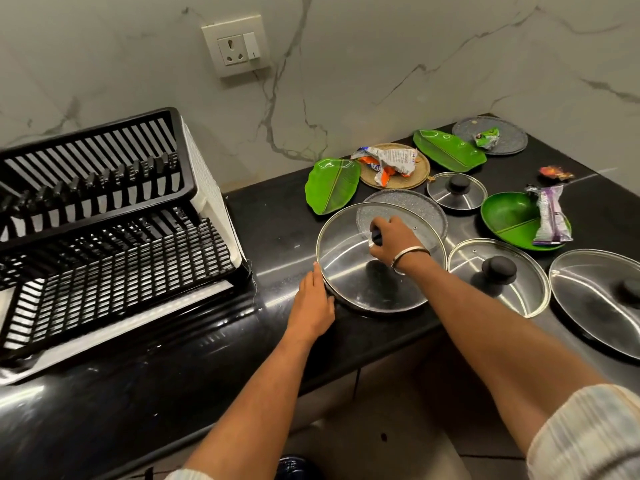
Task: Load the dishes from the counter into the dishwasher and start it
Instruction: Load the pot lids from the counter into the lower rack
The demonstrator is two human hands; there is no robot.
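Observation:
A large glass lid (349, 271) with a steel rim lies on the black counter (284, 216), partly over a grey speckled plate (422, 209). My right hand (391, 240) grips the lid's black knob. My left hand (313, 303) rests flat against the lid's left rim, fingers straight. Further lids lie to the right: a medium one (498, 275), a large one (602, 303) at the frame edge and a small one (457, 190). Green leaf-shaped plates (330, 187) (448, 150), a green divided dish (512, 216), a woven plate (394, 171) and a second grey plate (490, 135) sit behind.
A black and white two-tier dish rack (104, 216) stands on the counter at the left, its slots bare. Crumpled wrappers lie on the woven plate (388, 161), the green dish (550, 216), the far grey plate (486, 137) and the counter (556, 173). A wall socket (235, 46) is behind.

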